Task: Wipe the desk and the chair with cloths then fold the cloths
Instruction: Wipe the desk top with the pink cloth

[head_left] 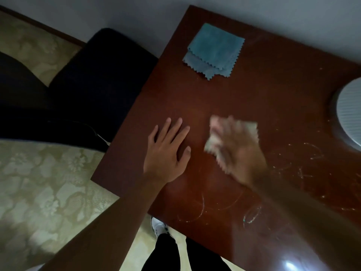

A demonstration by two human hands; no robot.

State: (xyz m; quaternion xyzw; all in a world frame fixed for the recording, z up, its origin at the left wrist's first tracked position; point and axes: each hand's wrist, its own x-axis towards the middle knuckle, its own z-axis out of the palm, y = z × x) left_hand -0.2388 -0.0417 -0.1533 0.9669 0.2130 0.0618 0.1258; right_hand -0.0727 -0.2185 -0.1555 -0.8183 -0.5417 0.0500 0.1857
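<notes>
- A pale cloth is pressed on the counter under the right hand. Both are motion-blurred, so the finger posture cannot be told.
- Its long axis appears to run from the wrist toward the fingertips, with zigzag edges showing beyond the fingers. This is uncertain.
- The left hand lies flat with fingers spread, just left of the cloth.
- Folded blue cloths lie well beyond the fingertips.
- Risk: pale ring marks near the wrist may be missed, judging by the blur, which suggests a fast stroke.
- Risk: a ribbed round object to the right could be struck.
</notes>
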